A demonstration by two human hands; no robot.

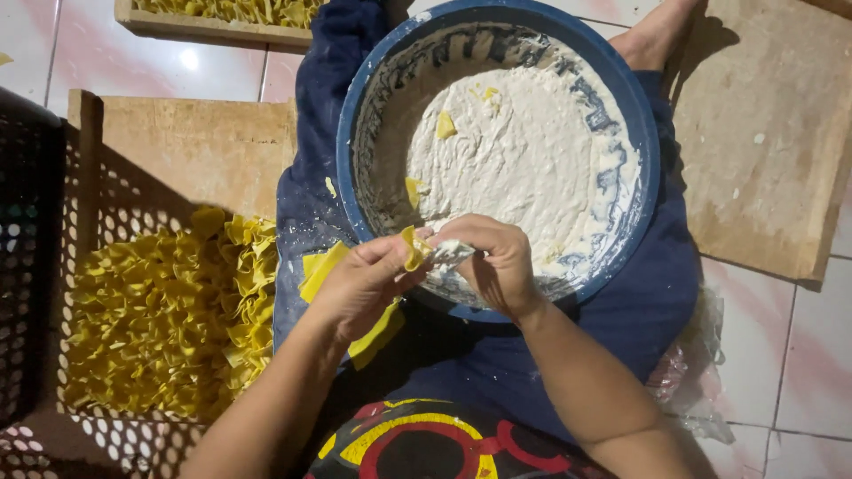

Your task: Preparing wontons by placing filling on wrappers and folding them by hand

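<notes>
Nearest the lens: two bare forearms over a lap in dark blue cloth, patterned shirt at bottom edge. Left hand (pixel 359 282) pinched narrow on a small yellow wrapper (pixel 414 247), with a stack of flat yellow wrappers (pixel 321 270) tucked under the palm and hanging down past the wrist. Right hand (pixel 497 262) closed tight, fingertips smeared with white paste, meeting the same wrapper at its open edge; held just over the near rim of the blue basin (pixel 639 191). Basin resting on the lap, about half filled with white paste (pixel 524 164); a few yellow scraps stuck in it. Left of the lap: perforated crate (pixel 80 266) holding a heap of folded yellow pieces (pixel 169 319). Wooden boards on the tiled floor at both sides; second tray of yellow pieces at top edge. Crumpled clear plastic by the right hip.

Risks, judged: thin wrapper likely to tear under wet, sticky fingers; paste may squeeze out of the fold if overfilled; loose stack under the left palm could slip onto the floured cloth; basin could tip if the knees shift.
</notes>
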